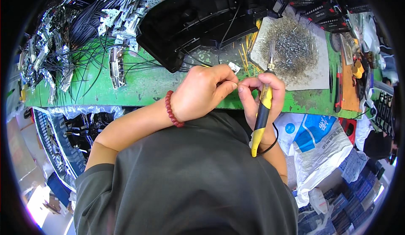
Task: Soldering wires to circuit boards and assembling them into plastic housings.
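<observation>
My right hand (270, 91) holds a yellow and black soldering iron (263, 112), its metal tip pointing away from me over a sheet of pale card. The thumb and forefinger of that hand meet the fingertips of my left hand (202, 89). My left hand is closed in a pinch, and whatever lies between its fingers is too small to make out. Just beyond those fingers sits a small white circuit board (234, 67). A large black plastic housing (185, 28) with thin wires hanging from it rests behind my left hand.
Grey solder debris (291, 41) is heaped on the pale card (322, 76). Bundles of black-wired boards (46, 58) crowd the left of the green table (143, 89). One strip of metallic parts (117, 68) lies nearer. White and blue plastic sacks (316, 146) stand below right.
</observation>
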### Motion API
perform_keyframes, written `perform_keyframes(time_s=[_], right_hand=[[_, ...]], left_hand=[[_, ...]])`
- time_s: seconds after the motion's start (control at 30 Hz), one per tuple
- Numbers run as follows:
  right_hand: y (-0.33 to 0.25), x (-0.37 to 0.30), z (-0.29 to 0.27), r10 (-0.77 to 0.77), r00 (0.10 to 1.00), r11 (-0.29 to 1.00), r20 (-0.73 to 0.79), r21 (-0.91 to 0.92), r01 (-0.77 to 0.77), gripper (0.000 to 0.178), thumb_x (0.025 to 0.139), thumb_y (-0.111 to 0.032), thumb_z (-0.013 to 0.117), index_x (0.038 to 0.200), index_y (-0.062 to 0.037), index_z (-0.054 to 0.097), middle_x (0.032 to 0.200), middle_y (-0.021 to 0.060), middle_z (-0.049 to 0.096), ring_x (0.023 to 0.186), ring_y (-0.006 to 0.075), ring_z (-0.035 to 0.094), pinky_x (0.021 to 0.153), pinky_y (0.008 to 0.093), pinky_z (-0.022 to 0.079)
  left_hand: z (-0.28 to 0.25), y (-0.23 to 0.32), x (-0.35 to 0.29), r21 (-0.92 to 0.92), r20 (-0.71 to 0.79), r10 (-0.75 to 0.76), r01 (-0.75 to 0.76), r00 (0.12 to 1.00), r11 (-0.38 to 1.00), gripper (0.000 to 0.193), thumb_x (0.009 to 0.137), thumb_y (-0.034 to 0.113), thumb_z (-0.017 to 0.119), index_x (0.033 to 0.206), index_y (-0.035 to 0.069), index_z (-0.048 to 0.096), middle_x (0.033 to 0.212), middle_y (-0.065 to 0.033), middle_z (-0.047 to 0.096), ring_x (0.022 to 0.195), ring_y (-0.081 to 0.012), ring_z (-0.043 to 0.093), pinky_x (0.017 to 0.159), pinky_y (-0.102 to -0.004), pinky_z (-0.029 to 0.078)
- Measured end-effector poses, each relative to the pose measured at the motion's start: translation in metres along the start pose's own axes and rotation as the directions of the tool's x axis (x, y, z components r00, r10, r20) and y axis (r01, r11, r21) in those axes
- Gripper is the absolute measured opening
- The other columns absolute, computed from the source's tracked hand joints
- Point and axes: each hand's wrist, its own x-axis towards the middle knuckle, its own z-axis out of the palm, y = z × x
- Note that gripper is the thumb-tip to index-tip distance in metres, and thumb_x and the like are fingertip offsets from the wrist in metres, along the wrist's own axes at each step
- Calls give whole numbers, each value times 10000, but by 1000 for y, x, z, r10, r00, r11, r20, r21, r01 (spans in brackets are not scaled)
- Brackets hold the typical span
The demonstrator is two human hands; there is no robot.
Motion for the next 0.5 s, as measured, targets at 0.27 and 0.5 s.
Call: perform_keyframes(time_s=[0.27,0.5], right_hand=[[-7,1,-2,251,968,913,-26,337,-228,455,822,64,667,1182,-37,408,925,117,606,787,168,649,676,255,512],[-2,1,-5,167,986,929,23,331,-165,488,822,75,658,1212,-44,388,969,145,588,809,199,671,683,268,535]], left_hand=[[-11,-3,9,-260,72,-66,82,995,962,124,851,105,661,887,-7,624,666,-72,624,583,-112,624,503,-265,450],[-19,3,12,-403,295,-184,296,938,866,121,927,106,603,883,-5,585,774,3,588,674,-58,563,609,-204,439]])
